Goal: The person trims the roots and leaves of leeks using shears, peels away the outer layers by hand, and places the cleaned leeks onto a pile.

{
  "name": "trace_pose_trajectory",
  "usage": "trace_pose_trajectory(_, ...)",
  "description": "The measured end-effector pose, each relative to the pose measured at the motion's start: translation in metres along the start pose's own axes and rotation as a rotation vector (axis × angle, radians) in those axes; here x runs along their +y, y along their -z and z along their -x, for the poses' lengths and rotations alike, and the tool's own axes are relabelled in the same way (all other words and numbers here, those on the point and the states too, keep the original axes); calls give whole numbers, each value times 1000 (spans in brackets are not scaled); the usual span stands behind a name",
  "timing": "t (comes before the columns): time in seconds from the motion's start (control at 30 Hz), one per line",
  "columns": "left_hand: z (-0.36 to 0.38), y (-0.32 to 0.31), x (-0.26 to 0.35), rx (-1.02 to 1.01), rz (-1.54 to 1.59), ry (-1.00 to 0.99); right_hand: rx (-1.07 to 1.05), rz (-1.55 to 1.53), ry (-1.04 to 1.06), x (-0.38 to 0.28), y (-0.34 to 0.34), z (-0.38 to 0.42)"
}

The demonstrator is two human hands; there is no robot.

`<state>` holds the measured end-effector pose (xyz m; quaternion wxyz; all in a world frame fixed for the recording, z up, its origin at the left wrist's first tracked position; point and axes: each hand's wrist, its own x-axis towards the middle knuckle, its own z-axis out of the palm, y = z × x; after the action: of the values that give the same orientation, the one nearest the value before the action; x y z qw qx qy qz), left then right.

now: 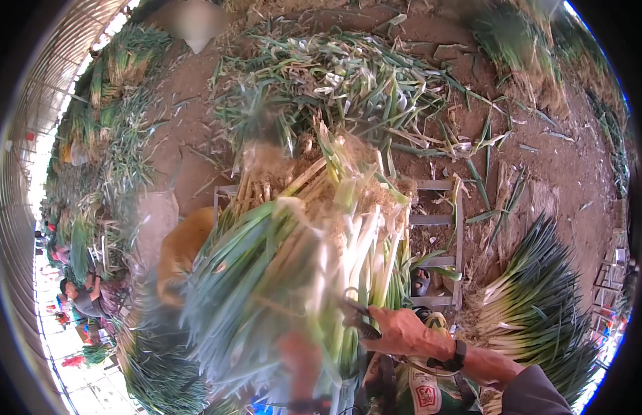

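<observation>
A large heap of long green onions (265, 256) lies in front of me, pale stems and tangled roots toward the far side, green leaves toward the near left. My right hand (407, 332) is closed around the dark handles of a pair of scissors (357, 311), held against the near right side of the heap. A watch (458, 354) is on that wrist. My left hand (300, 356) is low over the leaves, smeared by motion and lens haze, so its fingers cannot be made out.
A metal frame (458, 242) stands under the heap's right side. Trimmed leaves (335, 76) are piled on the dirt floor (175, 145) ahead. Green onion bundles (535, 297) lie at right, with more along the left. Another person (89, 297) is at far left.
</observation>
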<state>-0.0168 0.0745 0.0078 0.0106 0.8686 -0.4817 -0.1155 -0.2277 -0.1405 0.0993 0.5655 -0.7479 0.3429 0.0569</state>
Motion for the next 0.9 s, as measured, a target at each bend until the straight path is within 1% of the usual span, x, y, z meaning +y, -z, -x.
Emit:
trace_pose_trajectory(0.07,17,5,11,-27,102,-134,21,11,-57,-3,1,-8)
trace_pose_trajectory(0.1,19,7,14,-37,155,-200,42,25,-36,-4,0,-10)
trace_pose_trajectory(0.17,3,11,5,-177,241,-197,80,51,8,-6,-3,-12)
trace_pose_trajectory(0.2,-8,15,-2,-249,283,-194,64,53,-13,-6,-4,-15)
trace_pose_trajectory(0.23,-27,15,-10,-103,302,-134,48,56,-35,-6,-5,-18)
trace_pose_trajectory(0.3,-94,53,-15,-21,245,-138,9,65,-65,-7,-6,-24)
trace_pose_trajectory(0.33,-129,54,-22,20,199,-38,-11,73,-73,-9,-6,-27)
trace_pose_trajectory(0.37,-160,54,-30,131,29,-84,-20,85,-73,-9,-6,-28)
trace_pose_trajectory(0.43,-226,52,-43,151,-156,-44,-30,117,-66,-9,-8,-28)
trace_pose_trajectory(0.5,-276,46,-48,251,-151,-102,-26,136,-54,-6,-7,-27)
trace_pose_trajectory(0.57,-310,25,-52,232,-178,-99,-6,127,-31,-2,-8,-23)
trace_pose_trajectory(0.6,-318,14,-54,222,-191,-97,8,122,-11,1,-9,-21)
trace_pose_trajectory(0.67,-326,-8,-64,84,-252,-33,31,121,26,3,-9,-19)
trace_pose_trajectory(0.73,-325,-7,-53,-10,-292,-6,34,127,27,2,-8,-18)
trace_pose_trajectory(0.8,-316,1,-47,-60,-309,-7,39,105,7,1,-10,-17)
trace_pose_trajectory(0.83,-313,-2,-48,5,-288,-40,36,102,-2,1,-11,-16)
trace_pose_trajectory(0.9,-316,6,-49,-69,-307,-41,2,120,-29,-1,-10,-16)
